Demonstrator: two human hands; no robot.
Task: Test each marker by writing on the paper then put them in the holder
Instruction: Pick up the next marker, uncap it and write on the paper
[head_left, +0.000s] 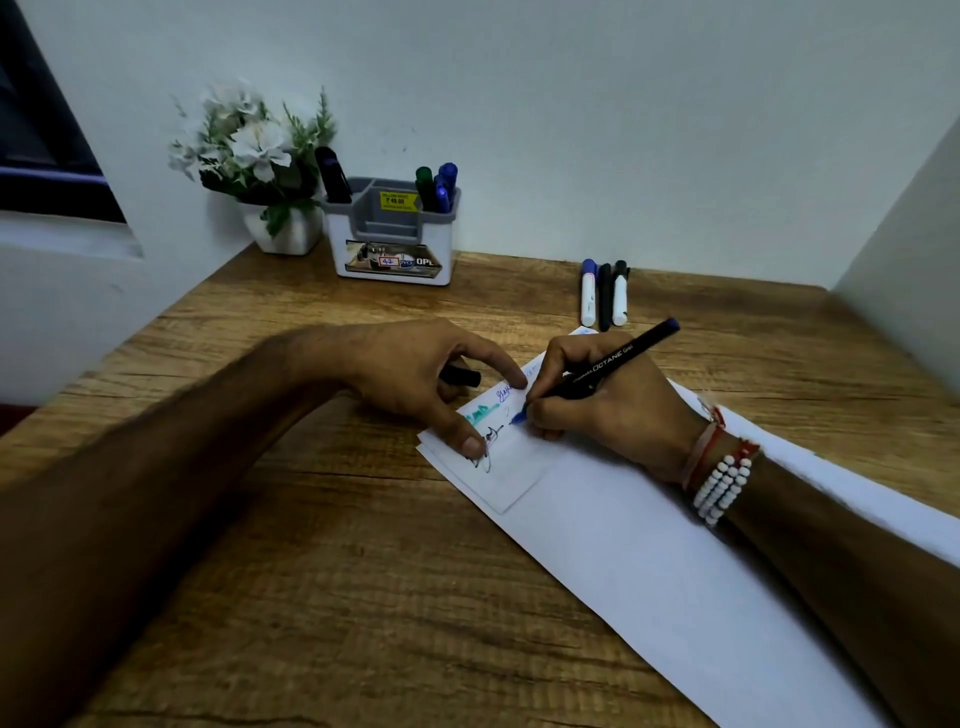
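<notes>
the right hand (608, 405) grips a black pen (613, 366) in a writing hold, its tip down on the paper (613, 545) where a short blue mark (518, 417) shows; the pen's blue end points toward 2 o'clock. the left hand (415, 374) lies on the paper's far end at 9 o'clock from the pen tip, index finger and thumb spread and pressing the sheet flat, the other fingers curled over a black cap (460, 375) that pokes out beneath the palm. whether it truly clutches the cap or just covers it, i cannot tell. on the paper between the two hands are a teal scribble (480, 414), blue writing (505, 393) and a black scrawl (485, 449) partly under the left thumb.

the paper runs across the wooden desk (311, 545) from the centre toward 4 o'clock, under the right forearm, which wears a white bead bracelet (722, 488) and red threads (704, 449).

at 12 o'clock from the right hand, three markers (604, 296) lie side by side on the desk, touching or nearly so. at 11 o'clock, against the wall, stands the holder (395, 234): a dark marker (333, 174) in its left compartment, a green and blue ones (437, 187) in its right. just to its 9 o'clock is a white pot of flowers (254, 150).
</notes>
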